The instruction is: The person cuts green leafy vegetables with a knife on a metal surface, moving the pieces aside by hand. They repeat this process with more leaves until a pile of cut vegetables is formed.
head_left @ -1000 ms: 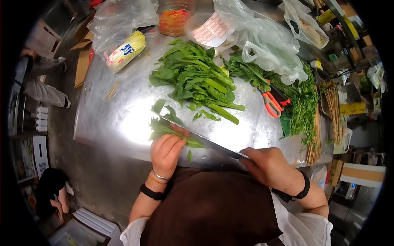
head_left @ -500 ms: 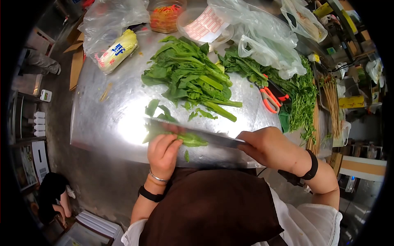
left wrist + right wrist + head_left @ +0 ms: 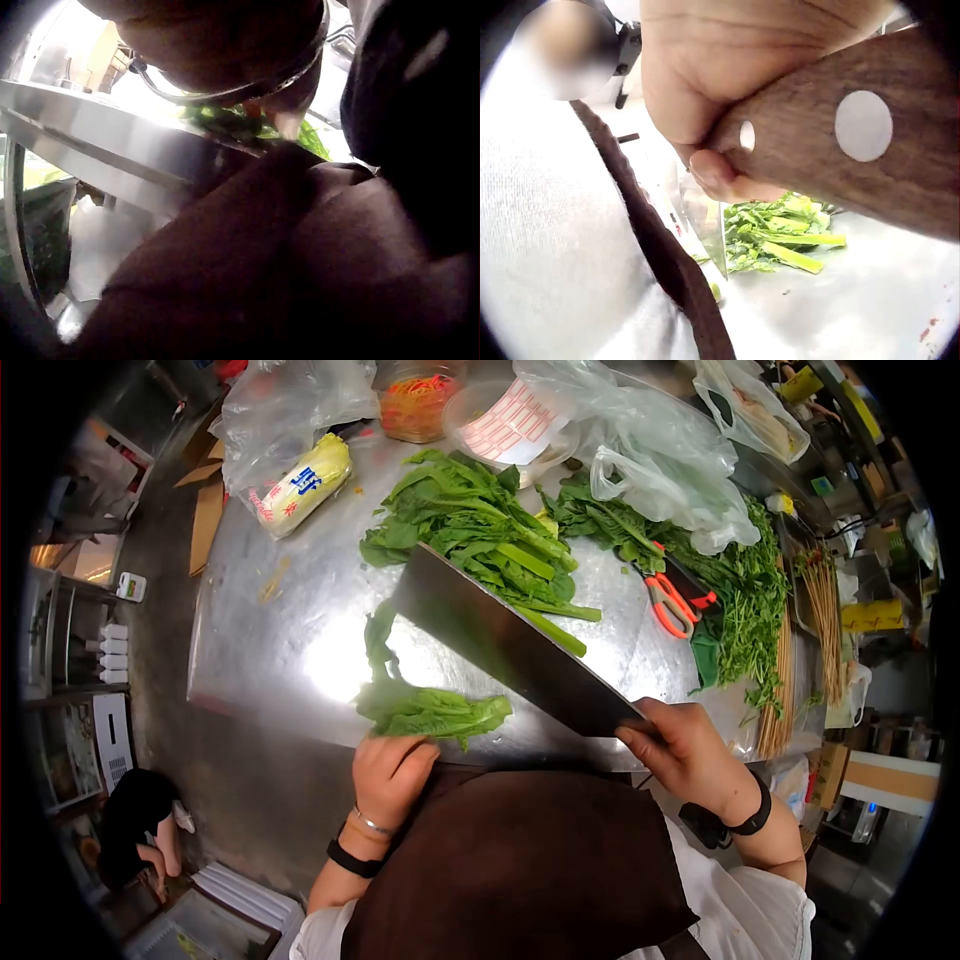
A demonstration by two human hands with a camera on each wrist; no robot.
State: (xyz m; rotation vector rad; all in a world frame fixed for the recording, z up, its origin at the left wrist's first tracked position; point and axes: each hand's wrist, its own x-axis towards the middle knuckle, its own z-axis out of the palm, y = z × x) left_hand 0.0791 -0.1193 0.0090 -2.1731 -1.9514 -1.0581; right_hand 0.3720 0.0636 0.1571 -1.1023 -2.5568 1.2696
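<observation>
My right hand [image 3: 695, 755] grips the wooden handle [image 3: 802, 127] of a cleaver [image 3: 510, 645]. The broad blade slants up and left, overlapping the edge of the big leafy green pile [image 3: 470, 530] in the head view. At the table's near edge, my left hand [image 3: 392, 775] holds a leafy green stalk [image 3: 440, 712] along its near side, its fingertips partly hidden by the leaves. A loose, blurred leaf [image 3: 380, 640] trails beyond that stalk. The left wrist view is dark, showing bits of green [image 3: 225, 120] past the fingers.
Orange-handled scissors [image 3: 672, 605] lie on the metal table [image 3: 250, 660], right of the pile. Behind are a wrapped yellow-and-white package [image 3: 305, 485], a tub of red shreds [image 3: 420, 405], a clear bowl [image 3: 510, 425] and plastic bags [image 3: 670, 460]. Herbs [image 3: 745, 610] and skewers [image 3: 815, 610] line the right side.
The cleaver has risen from beside the stalk and turned to show its broad face, with its tip now farther up. The left hand has drawn slightly toward the body.
</observation>
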